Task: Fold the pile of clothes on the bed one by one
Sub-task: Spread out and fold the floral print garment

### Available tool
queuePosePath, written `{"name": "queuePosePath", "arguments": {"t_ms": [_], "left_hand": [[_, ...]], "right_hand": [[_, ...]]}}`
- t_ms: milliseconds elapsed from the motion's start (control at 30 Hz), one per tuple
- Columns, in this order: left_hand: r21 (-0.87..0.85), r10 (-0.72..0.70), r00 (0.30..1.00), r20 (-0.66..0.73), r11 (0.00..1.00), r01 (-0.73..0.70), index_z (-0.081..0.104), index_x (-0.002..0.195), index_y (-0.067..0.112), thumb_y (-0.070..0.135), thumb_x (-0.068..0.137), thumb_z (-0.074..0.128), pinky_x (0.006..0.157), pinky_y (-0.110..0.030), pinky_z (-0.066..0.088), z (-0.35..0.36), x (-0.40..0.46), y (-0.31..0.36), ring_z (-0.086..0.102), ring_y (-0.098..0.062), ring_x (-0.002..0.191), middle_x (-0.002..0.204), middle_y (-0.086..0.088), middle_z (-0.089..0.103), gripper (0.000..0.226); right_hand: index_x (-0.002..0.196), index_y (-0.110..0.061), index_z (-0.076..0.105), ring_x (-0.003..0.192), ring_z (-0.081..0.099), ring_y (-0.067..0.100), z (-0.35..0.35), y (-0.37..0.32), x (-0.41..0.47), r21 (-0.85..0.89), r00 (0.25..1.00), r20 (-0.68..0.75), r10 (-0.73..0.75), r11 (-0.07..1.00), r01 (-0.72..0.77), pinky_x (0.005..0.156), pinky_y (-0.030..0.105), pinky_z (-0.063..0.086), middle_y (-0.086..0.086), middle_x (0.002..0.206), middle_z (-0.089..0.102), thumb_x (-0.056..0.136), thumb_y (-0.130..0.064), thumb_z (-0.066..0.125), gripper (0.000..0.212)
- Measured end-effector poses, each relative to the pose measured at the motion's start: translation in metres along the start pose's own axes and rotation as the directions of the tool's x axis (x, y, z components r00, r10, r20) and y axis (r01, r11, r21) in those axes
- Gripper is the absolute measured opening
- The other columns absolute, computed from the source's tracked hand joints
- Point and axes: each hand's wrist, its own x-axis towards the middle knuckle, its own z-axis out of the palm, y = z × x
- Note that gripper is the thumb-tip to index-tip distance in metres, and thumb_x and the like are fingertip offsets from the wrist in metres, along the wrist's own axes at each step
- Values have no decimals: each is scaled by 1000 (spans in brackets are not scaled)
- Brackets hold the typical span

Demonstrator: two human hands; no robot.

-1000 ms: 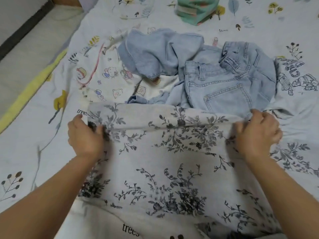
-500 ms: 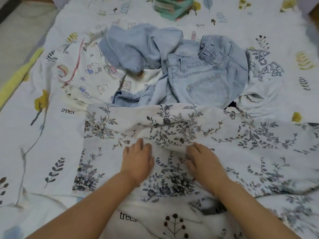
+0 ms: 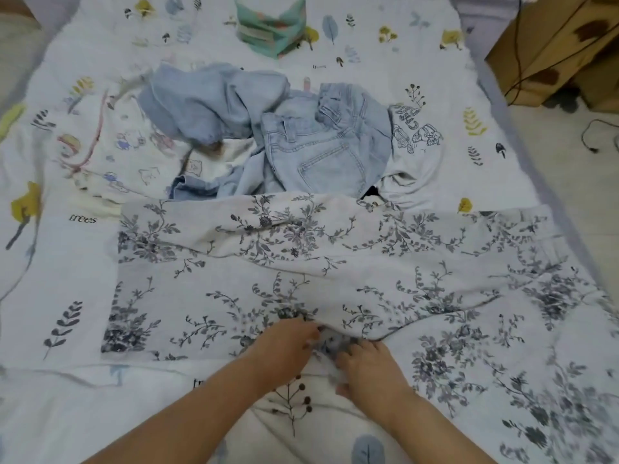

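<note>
Floral garment (image 3: 301, 262) spread flat on near half of bed (image 3: 50, 262), far edge now folded down over itself, no longer held up by its far corners as a second ago. Left hand (image 3: 284, 343) and right hand (image 3: 365, 366) pulled in from smoothing mid-cloth half a second back, now bunched together at near-centre hem, fingers curled into fabric, apparently pinching it though blurred; likely gathering hem for next fold. Behind, unfolded jeans (image 3: 318, 152), white tees (image 3: 100, 152) in pile, folded green piece (image 3: 271, 28) at far end: most of task left.
</note>
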Motion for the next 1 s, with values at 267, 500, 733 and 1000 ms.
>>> {"name": "queuePosePath", "arguments": {"t_ms": [267,500,733,1000], "left_hand": [[-4,53,994,-100,999,-53,48,134,29,13,80,64,95,-28,39,37,-13,-3,44,-19,111,119,-1,44,58],[-13,27,902,-432,999,-36,67,95,22,24,84,65,81,-29,33,18,-20,18,38,-16,97,100,3,45,12],[-112,85,931,-354,985,-132,58,84,23,48,86,33,84,-17,37,-56,-73,61,51,0,89,90,12,61,35],[-470,-21,988,-152,881,-54,60,78,21,43,72,68,42,-16,27,-128,-129,84,32,-5,40,44,5,45,25]], "right_hand": [[89,-18,50,80,58,26,-35,10,-54,288,984,-172,-53,952,101,62,31,34,9,87,61,94,-17,43,9],[72,-21,41,56,40,8,-89,36,-108,500,988,-153,-18,861,93,55,23,36,-4,66,51,95,-20,42,23],[67,-17,52,52,42,11,-109,65,-123,761,896,-375,238,630,151,52,27,35,12,63,54,86,-10,56,21],[70,-20,53,49,42,5,-118,56,-117,777,856,-447,260,587,227,50,23,34,-2,57,51,88,-13,57,20]]}}
